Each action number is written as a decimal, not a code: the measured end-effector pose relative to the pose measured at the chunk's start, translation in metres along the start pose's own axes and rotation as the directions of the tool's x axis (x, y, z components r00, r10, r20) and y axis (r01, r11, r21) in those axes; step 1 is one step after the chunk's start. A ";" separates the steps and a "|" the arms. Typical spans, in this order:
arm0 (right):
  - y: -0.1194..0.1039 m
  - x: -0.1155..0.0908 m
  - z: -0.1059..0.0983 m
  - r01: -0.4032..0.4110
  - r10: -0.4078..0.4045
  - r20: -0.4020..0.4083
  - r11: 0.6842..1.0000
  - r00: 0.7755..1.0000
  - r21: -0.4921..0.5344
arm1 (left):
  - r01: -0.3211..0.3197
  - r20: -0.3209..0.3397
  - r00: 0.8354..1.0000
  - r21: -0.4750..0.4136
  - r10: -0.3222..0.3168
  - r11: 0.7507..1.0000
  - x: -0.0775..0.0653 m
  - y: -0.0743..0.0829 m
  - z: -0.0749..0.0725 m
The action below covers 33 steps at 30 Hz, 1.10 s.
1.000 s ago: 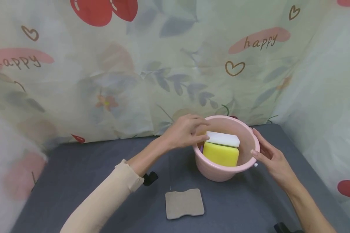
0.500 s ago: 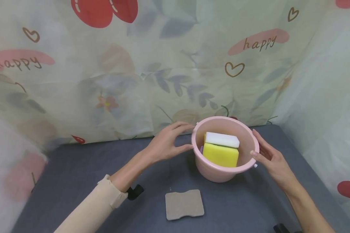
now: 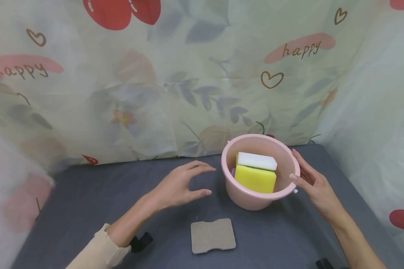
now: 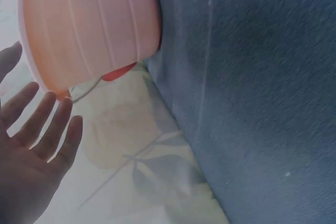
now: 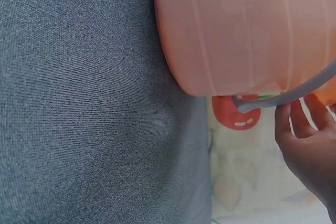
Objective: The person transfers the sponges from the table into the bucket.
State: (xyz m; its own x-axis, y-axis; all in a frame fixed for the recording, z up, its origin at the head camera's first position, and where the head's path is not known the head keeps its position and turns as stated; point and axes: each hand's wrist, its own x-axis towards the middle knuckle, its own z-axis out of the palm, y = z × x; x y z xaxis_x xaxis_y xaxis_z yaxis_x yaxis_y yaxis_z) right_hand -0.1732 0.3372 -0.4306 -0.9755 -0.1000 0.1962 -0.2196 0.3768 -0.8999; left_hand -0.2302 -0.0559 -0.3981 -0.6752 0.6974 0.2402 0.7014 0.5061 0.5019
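Observation:
A pink bucket stands upright at the right of the dark table. Inside it are a yellow sponge and a white block, with a bit of something purple at the inner left wall. My right hand holds the bucket's right rim, thumb on the edge and fingers round the outside. In the right wrist view its fingertips are beside the grey handle. Left of the bucket, my left hand hovers with spread fingers and nothing in its grasp, apart from the rim.
A flat grey-brown card with notched edges lies on the dark cloth-covered table in front of the bucket. A printed curtain hangs close behind the bucket and down both sides.
My left hand has come out from over the bucket, passed its left rim, and moved left and toward me. The right hand and bucket stay in place.

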 end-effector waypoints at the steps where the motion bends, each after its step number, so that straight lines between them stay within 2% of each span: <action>1: 0.000 0.000 0.000 -0.001 0.001 0.000 1.000 1.000 0.001 | 0.002 0.011 1.000 0.002 -0.002 1.000 -0.003 0.000 0.001; 10: -0.001 0.000 0.001 -0.013 0.013 -0.004 1.000 1.000 -0.015 | 0.029 0.121 0.992 0.016 -0.031 0.999 -0.030 0.002 0.015; 21: -0.001 0.001 0.002 -0.045 0.045 -0.005 0.999 0.999 -0.021 | -0.088 0.174 0.981 0.015 0.084 0.996 -0.053 0.003 0.043; 27: 0.000 0.001 0.002 -0.059 0.058 -0.009 0.998 0.998 -0.031 | -0.093 0.205 0.974 -0.009 0.093 0.996 -0.064 0.004 0.057; 33: -0.001 0.001 0.002 -0.037 0.037 -0.007 0.999 0.999 -0.013 | -0.057 0.265 0.962 -0.039 0.066 0.998 -0.070 0.005 0.065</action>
State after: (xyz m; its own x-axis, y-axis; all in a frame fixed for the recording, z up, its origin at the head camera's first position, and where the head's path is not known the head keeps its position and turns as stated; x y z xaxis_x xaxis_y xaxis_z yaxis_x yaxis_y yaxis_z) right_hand -0.1737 0.3352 -0.4306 -0.9830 -0.0795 0.1655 -0.1834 0.3924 -0.9013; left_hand -0.1644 -0.0694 -0.4668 -0.5431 0.8385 0.0440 0.7296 0.4454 0.5190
